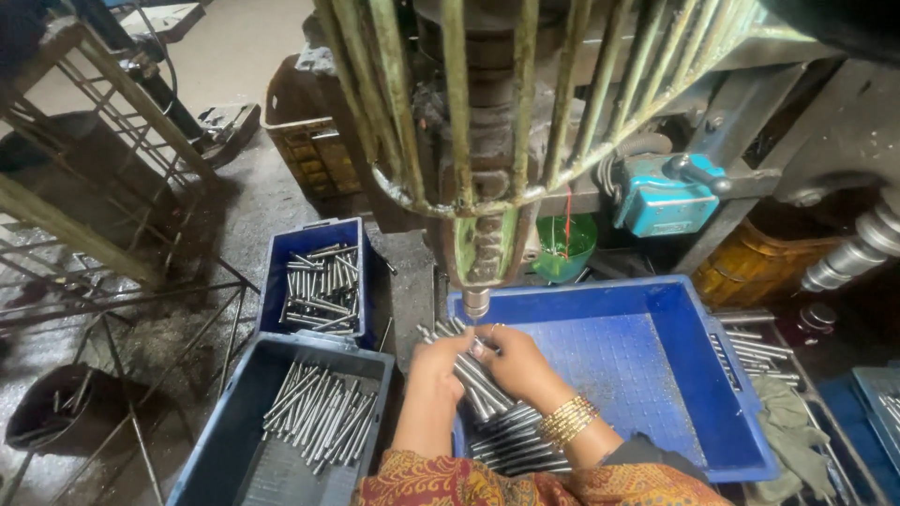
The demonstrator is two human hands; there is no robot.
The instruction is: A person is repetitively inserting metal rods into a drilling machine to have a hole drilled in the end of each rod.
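My left hand (436,367) grips a bundle of thin steel rods (473,379) that fans out over the left end of a big blue tray (647,365). My right hand (511,361), with gold bangles on its wrist, pinches one rod at the top of the bundle. That rod sits right under the machine's spindle tip (476,302). More rods (516,445) lie in a heap in the tray below my wrists.
A green wire guard (525,103) cages the spindle. A small blue bin (321,281) and a grey-blue bin (314,412) at the left hold rods. A green funnel (562,248), a teal motor box (666,197) and a rod rack (759,351) stand to the right.
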